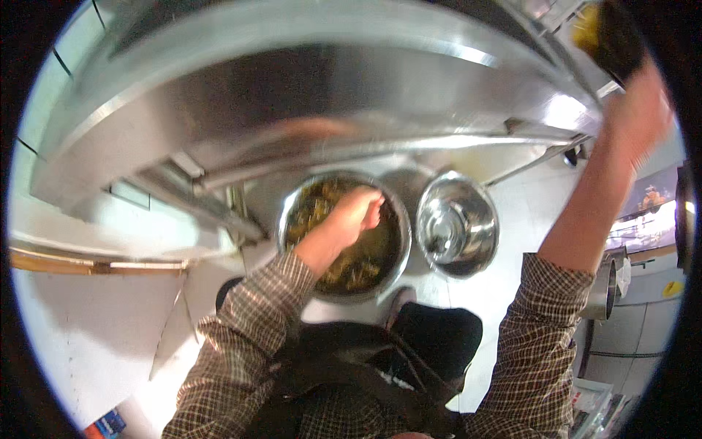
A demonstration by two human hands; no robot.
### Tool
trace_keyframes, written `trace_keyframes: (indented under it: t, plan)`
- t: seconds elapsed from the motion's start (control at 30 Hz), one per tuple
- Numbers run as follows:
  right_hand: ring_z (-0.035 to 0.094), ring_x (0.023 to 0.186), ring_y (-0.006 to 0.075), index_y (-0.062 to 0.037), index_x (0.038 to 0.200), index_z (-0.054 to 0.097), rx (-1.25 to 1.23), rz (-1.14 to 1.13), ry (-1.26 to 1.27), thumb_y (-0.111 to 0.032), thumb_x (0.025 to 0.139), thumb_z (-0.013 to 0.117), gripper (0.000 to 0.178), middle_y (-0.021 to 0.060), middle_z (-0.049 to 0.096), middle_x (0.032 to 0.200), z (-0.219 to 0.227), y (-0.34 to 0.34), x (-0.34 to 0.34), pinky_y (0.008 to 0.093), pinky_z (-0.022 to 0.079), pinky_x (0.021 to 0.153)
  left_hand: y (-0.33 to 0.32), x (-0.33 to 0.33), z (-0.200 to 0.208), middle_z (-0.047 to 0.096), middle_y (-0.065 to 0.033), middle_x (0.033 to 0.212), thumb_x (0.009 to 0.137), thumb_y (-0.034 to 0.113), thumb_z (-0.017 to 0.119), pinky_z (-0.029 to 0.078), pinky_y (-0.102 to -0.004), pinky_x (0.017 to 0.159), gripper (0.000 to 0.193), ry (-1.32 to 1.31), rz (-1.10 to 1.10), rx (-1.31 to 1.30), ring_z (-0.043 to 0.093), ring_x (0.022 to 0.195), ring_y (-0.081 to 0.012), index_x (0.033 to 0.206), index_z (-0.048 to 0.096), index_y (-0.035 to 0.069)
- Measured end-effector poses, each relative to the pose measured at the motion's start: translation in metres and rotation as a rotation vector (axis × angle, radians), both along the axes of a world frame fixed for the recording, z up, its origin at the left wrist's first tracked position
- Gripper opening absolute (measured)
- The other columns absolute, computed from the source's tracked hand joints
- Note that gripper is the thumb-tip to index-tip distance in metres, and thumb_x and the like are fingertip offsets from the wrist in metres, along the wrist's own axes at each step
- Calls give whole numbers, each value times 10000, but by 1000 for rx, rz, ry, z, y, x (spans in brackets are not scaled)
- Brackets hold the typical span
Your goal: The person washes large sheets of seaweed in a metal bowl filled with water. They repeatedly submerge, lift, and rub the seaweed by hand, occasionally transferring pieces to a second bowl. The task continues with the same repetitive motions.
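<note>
A wide metal basin (404,256) on the floor in front of me holds murky liquid with brownish-green pieces (351,276) in it. My left hand (356,214) is over this basin, fingers curled closed; whatever they hold, if anything, is hidden. Far to the upper right, my right hand (642,110) is raised at the end of an outstretched arm. It grips a dark and yellow object (610,40), too smeared by motion to tell its kind. An empty-looking shiny steel bowl (479,238) stands right of the basin, apart from both hands.
A large stainless steel counter or equipment front (329,95) spans the far side, overhanging the basin. Pale wall panels (102,322) rise at left. To the right are a metal pot (603,293) and shelving. Pale tiled floor (515,212) lies beyond the bowl.
</note>
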State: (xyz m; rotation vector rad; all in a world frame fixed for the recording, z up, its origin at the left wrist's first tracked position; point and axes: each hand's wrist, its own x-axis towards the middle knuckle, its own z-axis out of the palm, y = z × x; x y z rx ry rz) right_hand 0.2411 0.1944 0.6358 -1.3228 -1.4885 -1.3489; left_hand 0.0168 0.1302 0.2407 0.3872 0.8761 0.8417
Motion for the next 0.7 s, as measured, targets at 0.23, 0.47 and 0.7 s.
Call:
trace_keyframes:
  t: [0.23, 0.47, 0.7]
  plan:
    - [637, 1110, 334, -80, 1364, 548, -854, 489, 106, -437, 867, 697, 629, 203, 641, 1264, 11, 66, -86, 430, 507, 939, -1, -10, 7, 561, 3, 659, 970, 220, 597, 503, -308, 630, 178, 138, 36, -45, 549, 601, -140, 859, 621, 83]
    - [652, 729, 209, -11, 931, 701, -314, 816, 300, -161, 846, 747, 179, 102, 698, 916, -24, -41, -108, 312, 523, 717, 4, -11, -10, 567, 14, 693, 957, 237, 613, 518, -288, 588, 173, 149, 44, -23, 559, 588, -122, 849, 609, 102]
    - [464, 583, 114, 7, 770, 601, -336, 1015, 567, -15, 854, 629, 92, 56, 558, 689, -146, -112, -59, 263, 357, 540, 0, -6, -21, 554, 5, 667, 949, 188, 609, 500, -296, 589, 135, 250, 16, -49, 541, 582, -121, 847, 591, 102]
